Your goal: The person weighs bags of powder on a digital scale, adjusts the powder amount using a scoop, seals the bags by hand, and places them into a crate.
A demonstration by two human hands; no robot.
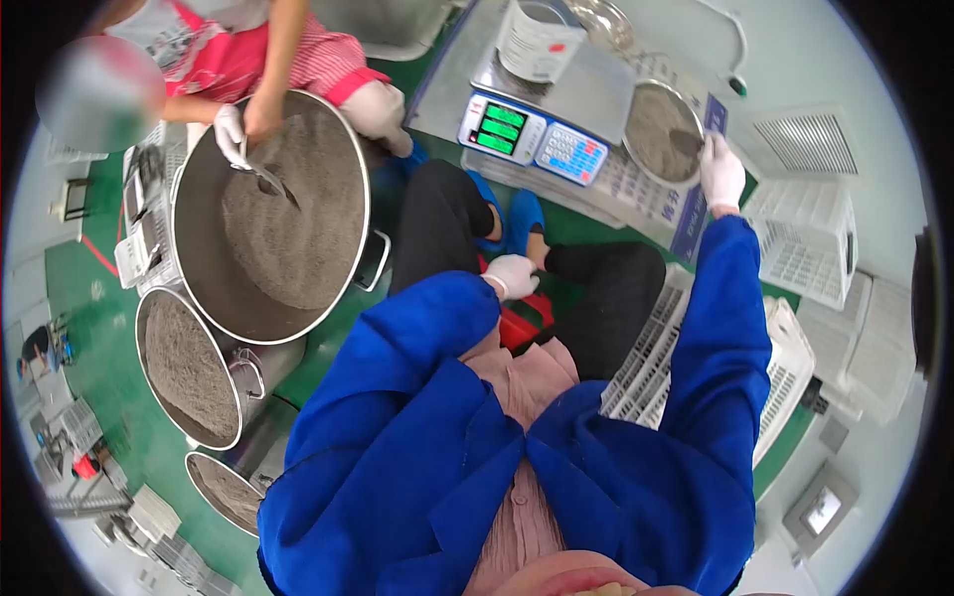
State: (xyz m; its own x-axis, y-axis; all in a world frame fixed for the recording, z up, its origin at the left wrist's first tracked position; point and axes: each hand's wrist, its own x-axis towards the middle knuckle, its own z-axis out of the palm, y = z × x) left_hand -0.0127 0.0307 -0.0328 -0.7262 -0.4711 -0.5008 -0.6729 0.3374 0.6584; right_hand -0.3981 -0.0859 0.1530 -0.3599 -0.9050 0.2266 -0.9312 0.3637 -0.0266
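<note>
My right hand [722, 171], in a white glove, is closed at the right rim of a round metal bowl [636, 149] of grey-brown powder. It grips a metal scoop [685, 142] whose blade lies in the powder; the handle is mostly hidden by the fingers. My left hand [514, 277], also gloved, rests low between my knees above a red stool [525, 320]. Its fingers are curled, and whatever they may hold is hidden. Beside the bowl, a digital scale [532, 139] with lit green displays carries a white tub [539, 48].
Left of me, a co-worker's gloved hand [230, 135] holds a scoop in a large steel pot [204, 238] of powder. Two more powder-filled pots [238, 397] [195, 479] stand nearer. White plastic crates [807, 238] are on my right. A metal dish [602, 25] sits behind the scale.
</note>
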